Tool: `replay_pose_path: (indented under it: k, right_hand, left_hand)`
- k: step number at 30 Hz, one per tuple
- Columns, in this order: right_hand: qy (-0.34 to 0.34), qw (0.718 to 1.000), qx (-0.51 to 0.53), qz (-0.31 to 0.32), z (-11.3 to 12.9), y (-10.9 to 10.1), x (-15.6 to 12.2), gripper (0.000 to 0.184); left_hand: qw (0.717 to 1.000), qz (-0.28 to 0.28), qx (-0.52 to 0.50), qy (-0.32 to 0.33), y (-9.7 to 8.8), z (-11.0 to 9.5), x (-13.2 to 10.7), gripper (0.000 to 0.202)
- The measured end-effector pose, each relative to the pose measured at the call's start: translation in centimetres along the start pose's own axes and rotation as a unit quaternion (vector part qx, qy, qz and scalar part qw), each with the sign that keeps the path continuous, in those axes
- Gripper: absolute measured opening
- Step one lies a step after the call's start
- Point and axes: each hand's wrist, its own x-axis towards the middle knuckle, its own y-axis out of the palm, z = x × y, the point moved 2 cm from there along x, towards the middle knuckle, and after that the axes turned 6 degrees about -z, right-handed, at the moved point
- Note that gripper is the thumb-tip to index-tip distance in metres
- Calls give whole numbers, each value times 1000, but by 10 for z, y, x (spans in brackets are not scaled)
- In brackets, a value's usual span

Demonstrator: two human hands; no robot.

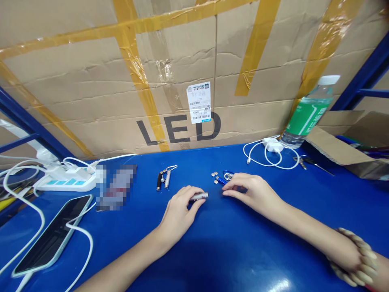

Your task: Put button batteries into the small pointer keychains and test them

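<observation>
Seemingly midway, we pinched a silver tube (200, 196) over the blue table (209, 251) in our left hand (180, 204), our right hand (257, 191) curved, slightly parted and apparently empty, beside a blue tube (221, 181), while three small discs (216, 182) lay loose, outside any tube.

I see a silver cylinder (201, 196) held nearly level; closer to the bench's (212, 247) far edge, a blue cylinder (221, 181) lies beside three small discs (216, 182).
</observation>
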Motion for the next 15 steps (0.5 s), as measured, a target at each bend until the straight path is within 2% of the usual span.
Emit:
replay_pose_path:
  k: [5,15]
  right_hand:
    - [-28,997,-71,28,-1,1,-1,13]
    - [-57,991,-122,2,-1,2,-4,17]
  left_hand:
    - [1000,-13,24,12,-2,8,4,15]
    - [998,-54,8,34,-2,4,5,24]
